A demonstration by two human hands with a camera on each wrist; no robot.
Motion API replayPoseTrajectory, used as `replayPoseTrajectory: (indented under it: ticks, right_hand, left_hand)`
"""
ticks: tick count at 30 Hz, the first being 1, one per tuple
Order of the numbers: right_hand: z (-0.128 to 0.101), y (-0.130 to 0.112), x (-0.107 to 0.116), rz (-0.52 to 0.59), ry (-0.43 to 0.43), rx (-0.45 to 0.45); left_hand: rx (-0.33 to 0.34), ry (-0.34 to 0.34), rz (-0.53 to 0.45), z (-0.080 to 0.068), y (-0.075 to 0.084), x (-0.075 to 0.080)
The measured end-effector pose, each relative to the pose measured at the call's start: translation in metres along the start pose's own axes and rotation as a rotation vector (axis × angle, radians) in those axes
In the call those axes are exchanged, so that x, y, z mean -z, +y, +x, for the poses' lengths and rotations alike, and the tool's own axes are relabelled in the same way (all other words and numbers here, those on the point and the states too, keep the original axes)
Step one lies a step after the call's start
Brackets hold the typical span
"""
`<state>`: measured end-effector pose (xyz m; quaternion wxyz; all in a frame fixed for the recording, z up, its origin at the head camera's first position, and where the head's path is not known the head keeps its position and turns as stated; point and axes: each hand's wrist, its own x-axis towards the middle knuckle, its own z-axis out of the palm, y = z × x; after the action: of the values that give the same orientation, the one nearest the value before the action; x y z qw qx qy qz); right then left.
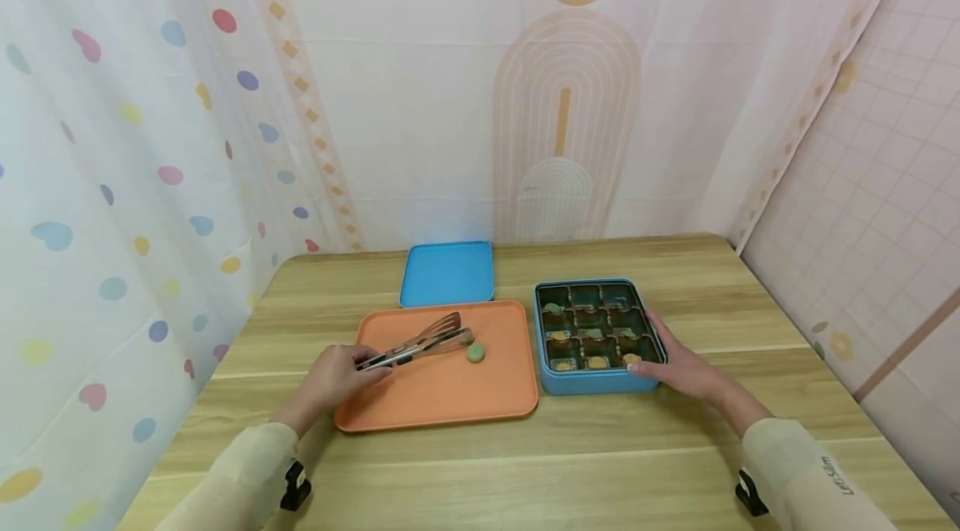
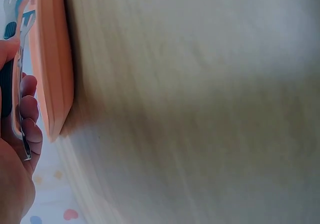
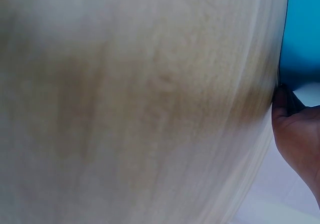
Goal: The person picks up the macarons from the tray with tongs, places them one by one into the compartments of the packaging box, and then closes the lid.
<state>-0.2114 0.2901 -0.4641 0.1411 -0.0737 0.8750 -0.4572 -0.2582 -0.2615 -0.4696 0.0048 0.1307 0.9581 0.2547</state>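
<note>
In the head view my left hand point(image 1: 339, 381) grips metal tongs point(image 1: 408, 350) by their dark handles, over the orange tray point(image 1: 442, 398). The slotted heads of the tongs stand apart near two small round green pieces, perhaps macarons. One green piece point(image 1: 476, 353) lies on the tray; the other is partly behind the lower head. My right hand point(image 1: 686, 366) holds the right side of the blue divided box point(image 1: 592, 383), its thumb over the front right corner of the rim. Round yellow-orange and green pieces sit in several compartments. In the right wrist view my fingers touch the blue wall near the table.
A flat blue lid point(image 1: 448, 274) lies behind the tray, near the back of the wooden table point(image 1: 480, 481). The tray and the box stand side by side with a narrow gap. A patterned curtain point(image 1: 420, 97) hangs behind the table.
</note>
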Motion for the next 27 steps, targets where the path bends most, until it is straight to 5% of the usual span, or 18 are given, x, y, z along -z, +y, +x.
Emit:
replayPoseTrajectory:
  ticks: [27]
  right_hand:
    - [0.0006,0.0023,0.0005,0.013,0.004,0.000]
  left_hand:
    - [-0.036,0.042,-0.004,-0.0016,0.0010,-0.0044]
